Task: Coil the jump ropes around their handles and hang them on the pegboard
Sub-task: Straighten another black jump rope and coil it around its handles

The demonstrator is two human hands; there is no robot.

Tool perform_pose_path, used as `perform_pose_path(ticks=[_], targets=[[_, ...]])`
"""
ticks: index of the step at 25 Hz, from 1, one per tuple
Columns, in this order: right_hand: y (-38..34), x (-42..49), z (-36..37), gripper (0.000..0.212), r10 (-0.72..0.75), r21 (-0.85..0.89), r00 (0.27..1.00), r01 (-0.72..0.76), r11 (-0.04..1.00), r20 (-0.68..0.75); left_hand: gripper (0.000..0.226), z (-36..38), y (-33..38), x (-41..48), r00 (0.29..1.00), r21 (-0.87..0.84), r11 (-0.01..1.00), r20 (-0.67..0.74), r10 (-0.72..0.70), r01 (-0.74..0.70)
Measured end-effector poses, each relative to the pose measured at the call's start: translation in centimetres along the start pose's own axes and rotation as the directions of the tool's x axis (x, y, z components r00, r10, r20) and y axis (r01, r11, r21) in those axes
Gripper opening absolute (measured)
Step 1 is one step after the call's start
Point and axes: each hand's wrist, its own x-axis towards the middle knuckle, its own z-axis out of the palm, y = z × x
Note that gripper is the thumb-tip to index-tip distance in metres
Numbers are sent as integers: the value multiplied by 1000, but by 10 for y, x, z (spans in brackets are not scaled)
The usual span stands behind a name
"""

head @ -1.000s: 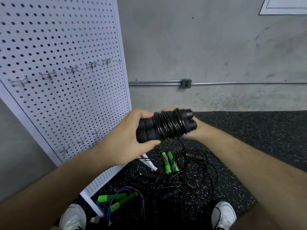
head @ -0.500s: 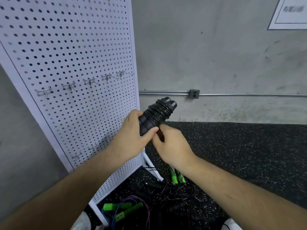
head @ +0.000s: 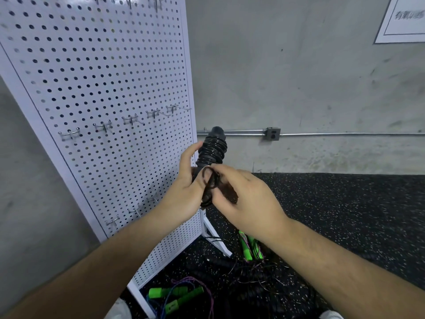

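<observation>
Jump rope [head: 212, 149] upright, gripped by left hand [head: 184, 192]; right hand [head: 248, 199] pinches its loop [head: 210, 180].

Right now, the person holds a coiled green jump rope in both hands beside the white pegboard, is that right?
Not quite. The head view shows the coiled jump rope is black, not green; left hand and right hand both hold it beside the white pegboard. The green-handled ropes lie on the floor.
</observation>
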Motion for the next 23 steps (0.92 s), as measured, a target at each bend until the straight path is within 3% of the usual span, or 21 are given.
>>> perform_pose_path(ticks=[3,5,13,19,23], targets=[[9,6,-12,39,-86,52,991,81,995,98,46,-3,2,-4,999,8,1000,49,-24,24],[13,10,-19,37,-110,102,991,101,990,82,45,-1,2,-6,996,4,999,82,-33,33],[14,15,-36,42,11,377,999,-30,926,52,43,-7,-7,0,998,-190,980,25,-61,65],[25,16,-39,23,-2,247,997,-16,969,72,44,-9,0,4,987,-431,891,-9,-163,143],[24,15,-40,18,1,152,997,-13,988,81,42,-7,1,5,987,-500,854,12,-160,145]])
